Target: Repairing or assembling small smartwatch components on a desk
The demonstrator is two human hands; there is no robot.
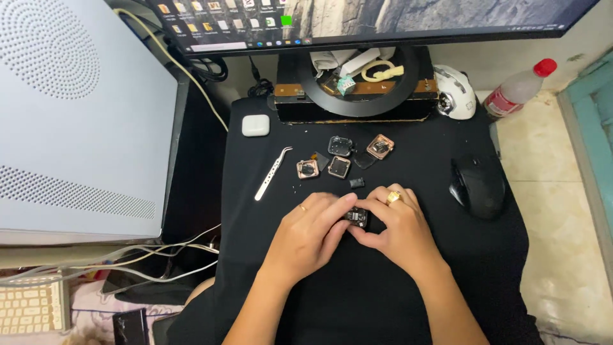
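My left hand [313,230] and my right hand [396,227] meet over the black mat [357,300] and together pinch a small square dark watch case [356,217] between their fingertips. Each hand wears a ring. Just beyond the hands lie several more small square watch cases: a copper-rimmed one [307,168], a dark one [339,167], a black one [340,145] and another copper-rimmed one [380,146]. A tiny black part [357,183] lies close to my right fingers. Silver tweezers [273,172] rest to the left of the cases.
A black mouse [477,185] sits right of my hands. A white earbud case [255,125], a white mouse [454,91] and a plastic bottle [518,88] lie farther back. A monitor stand [357,89] holds clutter. A grey computer tower [76,115] fills the left, cables [128,259] below.
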